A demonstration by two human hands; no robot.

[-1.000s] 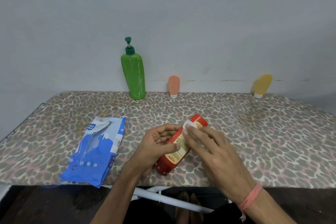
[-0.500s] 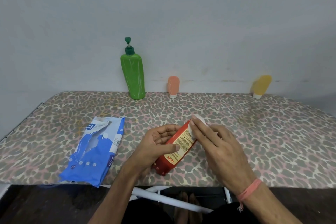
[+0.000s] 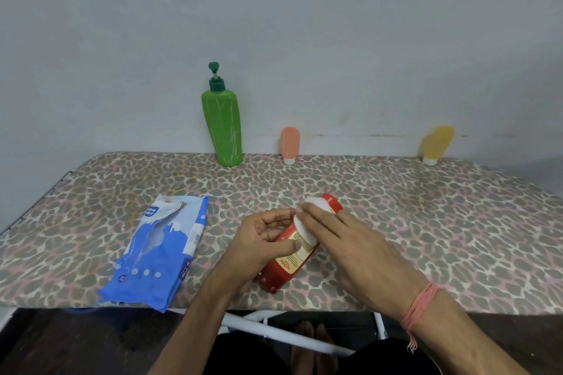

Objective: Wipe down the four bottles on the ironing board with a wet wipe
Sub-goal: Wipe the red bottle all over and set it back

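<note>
— On the near half of the ironing board (image 3: 426, 222), what is the person holding?

— The left hand (image 3: 259, 250) is gripping a red bottle (image 3: 292, 262), fingers curled round its far side and thumb lying across the label. The bottle is lying tilted, its base toward the board's front edge and its top pointing away to the right.

— And the other hand?

— The right hand (image 3: 350, 246) is pressing a white wet wipe (image 3: 307, 222) against the upper part of the red bottle. Its fingers are lying fairly straight and close together over the wipe. A pink thread band (image 3: 422, 306) is sitting on that wrist.

— Where are the other bottles standing?

— Along the far edge, against the wall: a tall green pump bottle (image 3: 222, 128) upright, a small orange tube (image 3: 290, 144) just to its right standing on its cap, and a yellow tube (image 3: 435, 144) well apart, leaning right.

— Anything else?

— A blue wipes packet (image 3: 158, 253) is lying flat left of the hands, its top torn open.
</note>
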